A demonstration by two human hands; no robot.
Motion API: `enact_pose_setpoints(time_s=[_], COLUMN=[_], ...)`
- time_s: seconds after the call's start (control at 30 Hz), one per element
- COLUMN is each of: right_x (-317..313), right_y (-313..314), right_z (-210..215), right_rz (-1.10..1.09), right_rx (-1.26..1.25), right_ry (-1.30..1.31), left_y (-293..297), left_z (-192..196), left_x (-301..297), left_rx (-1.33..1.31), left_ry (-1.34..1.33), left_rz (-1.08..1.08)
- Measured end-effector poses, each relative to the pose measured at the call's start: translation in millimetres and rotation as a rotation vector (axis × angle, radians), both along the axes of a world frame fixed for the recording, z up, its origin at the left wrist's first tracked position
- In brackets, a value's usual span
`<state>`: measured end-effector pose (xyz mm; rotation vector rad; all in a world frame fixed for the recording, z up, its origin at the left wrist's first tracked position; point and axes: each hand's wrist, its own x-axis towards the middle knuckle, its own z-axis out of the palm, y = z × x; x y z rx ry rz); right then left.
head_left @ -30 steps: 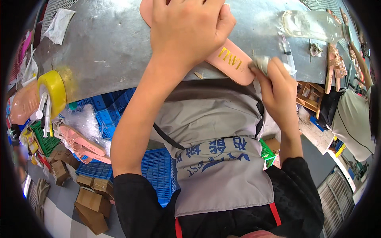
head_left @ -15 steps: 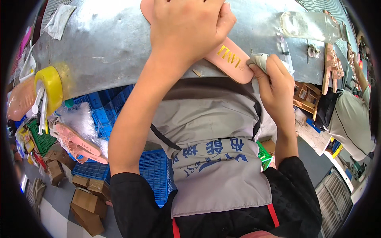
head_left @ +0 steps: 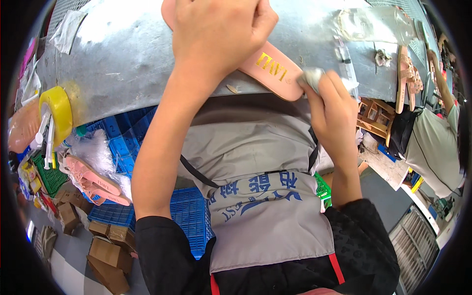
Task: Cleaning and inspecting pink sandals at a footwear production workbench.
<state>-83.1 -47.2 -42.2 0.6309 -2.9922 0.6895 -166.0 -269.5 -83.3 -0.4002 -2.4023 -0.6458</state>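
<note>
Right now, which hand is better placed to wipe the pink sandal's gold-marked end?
The right hand, I'd judge: it pinches a pale wad at that end. The left hand is closed over the middle of the pink sandal; using it would likely mean letting go.

A pink, gold-lettered sandal (head_left: pixel 273 73) slants over the table (head_left: pixel 123 64), pale bunched cloth (head_left: pixel 311 78) at its end.
</note>
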Motion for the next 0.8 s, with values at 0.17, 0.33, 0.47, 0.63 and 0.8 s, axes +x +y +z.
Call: enact_pose_setpoints(time_s=[0.17,0.33,0.47,0.63,0.8], right_x=[9.3,33.0,38.3,33.1,7.6], right_y=[8.0,26.2,17.7,11.8,7.8], right_z=[-1.2,10.6,7.9,3.4,2.1], right_rz=[0.014,-0.034,0.019,0.053,0.091], right_rx=[-0.032,-0.109,0.021,0.170,0.173], right_ry=[0.039,0.006,0.020,-0.026,-0.034], left_y=[-2.8,-2.9,-6.1,-0.4,-5.1], left_z=[2.7,7.0,-7.3,-5.3,-4.1], left_x=[3.7,4.8,-1.6,-1.4,-0.8], left_rx=[0.014,-0.022,-0.075,-0.114,-0.112], left_ry=[-0.011,-0.094,-0.046,-0.078,-0.104], left_rz=[0.008,-0.002,-0.017,-0.008,-0.007])
